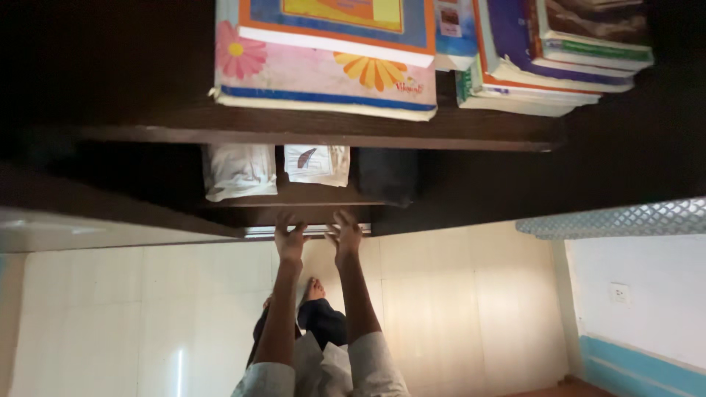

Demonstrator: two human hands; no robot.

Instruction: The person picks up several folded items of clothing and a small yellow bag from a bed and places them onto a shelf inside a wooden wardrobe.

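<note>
My left hand (pixel 290 239) and right hand (pixel 344 234) reach side by side to the front edge of the lowest dark wooden shelf (pixel 294 197), fingers spread and resting on it, gripping nothing. Two white packets (pixel 239 170) lie on that shelf just beyond my fingertips.

Lower shelf (pixel 294 197): white packet (pixel 239 170), paper bundle (pixel 318 164), dark bag (pixel 388 175) fill it; narrow gaps between; shelf's left end open.

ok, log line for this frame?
left hand: on shelf edge | right hand: on shelf edge | above: white bundles, books
</note>
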